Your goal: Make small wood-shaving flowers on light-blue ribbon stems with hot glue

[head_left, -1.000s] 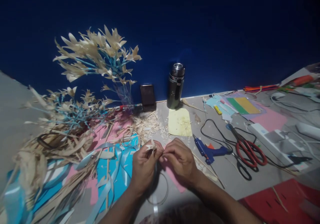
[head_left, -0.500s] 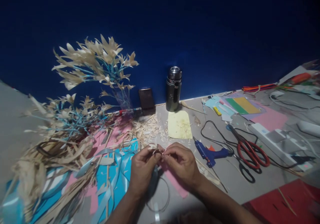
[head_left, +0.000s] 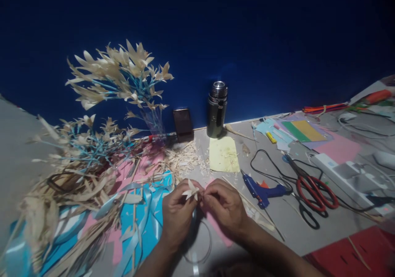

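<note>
A dark blue wall rises behind the metal flask, and the grey desk spreads out before it. Left of the flask, a tall bunch of cream flowers on blue stems leans from a clear vase; farther left and nearer the person lies a heap of dry husks. A bright blue sheet lies to the flask's near left. A white power strip lies well to its right and nearer the person. In front of the flask, toward the person, are both hands. The left hand pinches a small flower between thumb and fingers; the right hand has its fingers curled in with the tips just beside the left's, and whether they grip anything cannot be told. Red-handled scissors lie to the flask's near right, with a blue glue gun between them and the flask's line. A yellow paper lies just before the flask, and a phone stands propped to its left. Smallest is the small flower, pale and pointed, held in front of the flask and slightly left.
</note>
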`<state>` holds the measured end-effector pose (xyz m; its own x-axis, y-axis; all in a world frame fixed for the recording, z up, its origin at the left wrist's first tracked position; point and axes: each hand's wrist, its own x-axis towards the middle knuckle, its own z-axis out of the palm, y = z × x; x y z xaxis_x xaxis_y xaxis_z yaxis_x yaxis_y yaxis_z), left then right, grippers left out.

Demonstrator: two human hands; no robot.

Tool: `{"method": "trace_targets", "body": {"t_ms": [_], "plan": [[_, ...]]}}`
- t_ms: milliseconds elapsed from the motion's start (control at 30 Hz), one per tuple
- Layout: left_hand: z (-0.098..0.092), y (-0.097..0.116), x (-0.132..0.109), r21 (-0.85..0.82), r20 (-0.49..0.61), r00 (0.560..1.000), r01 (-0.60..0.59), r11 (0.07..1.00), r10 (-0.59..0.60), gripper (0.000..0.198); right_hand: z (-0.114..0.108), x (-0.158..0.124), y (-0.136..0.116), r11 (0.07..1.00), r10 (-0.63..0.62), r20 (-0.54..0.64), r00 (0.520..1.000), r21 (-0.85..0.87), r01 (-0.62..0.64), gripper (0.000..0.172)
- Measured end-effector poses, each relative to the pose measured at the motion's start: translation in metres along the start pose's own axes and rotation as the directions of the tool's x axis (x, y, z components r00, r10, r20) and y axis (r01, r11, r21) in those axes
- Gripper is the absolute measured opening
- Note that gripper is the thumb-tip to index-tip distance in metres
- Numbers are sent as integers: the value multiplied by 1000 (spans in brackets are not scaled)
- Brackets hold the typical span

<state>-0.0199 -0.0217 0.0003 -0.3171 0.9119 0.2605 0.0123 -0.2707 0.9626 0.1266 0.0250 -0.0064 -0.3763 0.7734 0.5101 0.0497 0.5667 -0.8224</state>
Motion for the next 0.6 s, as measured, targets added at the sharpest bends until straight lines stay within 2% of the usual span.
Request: {"method": "trace_targets", "body": {"t_ms": [133,200,400,600], "plan": [[1,2,0,106,-3,987,-159,982,160,15,2,-2,-3,999,21,-14,1000,-35,-22,19],[2,2,1,137,17,979,-204,969,204,17,2,-3,-4,999,33,-22,999,-26,-34,20],[3,-2,1,143,48,965,-261,955,256,20,1,-4,-3,989,135,-26,990,67,-133,18],[5,-4,1,133,33,968,-253,958,251,11,0,-6,1,951,261,18,965,168,-260,16]]}}
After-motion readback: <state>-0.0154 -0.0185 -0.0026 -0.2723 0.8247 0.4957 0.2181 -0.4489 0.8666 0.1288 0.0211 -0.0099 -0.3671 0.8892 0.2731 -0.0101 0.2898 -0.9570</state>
